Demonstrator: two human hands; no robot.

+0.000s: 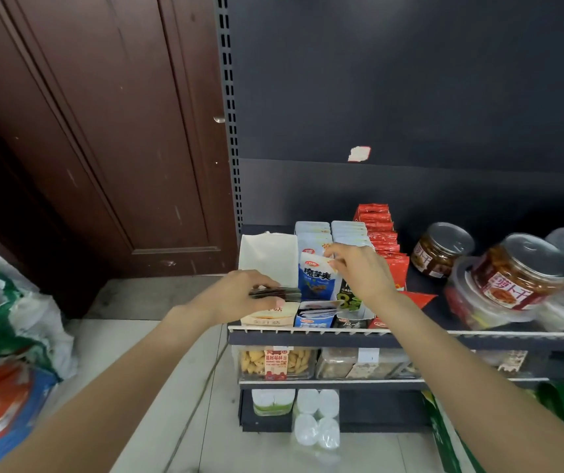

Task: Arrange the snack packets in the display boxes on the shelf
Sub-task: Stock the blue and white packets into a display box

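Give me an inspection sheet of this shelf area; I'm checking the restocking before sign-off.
Surface: dark metal shelf with a white wire front rail, stocked at the left end.
Job's things: white cardboard display box, open at the top; blue-and-white snack packet upright in the blue display box; red foil packets in a row behind.
Clutter: clear plastic jars of pickles with red labels lying stacked on the right.
Grippers: left hand grips a stack of dark flat packets; right hand pinches the blue-and-white packet's top.
Cables: thin dark cord on the floor.
Surroundings: brown wooden door; printed sacks on the left.
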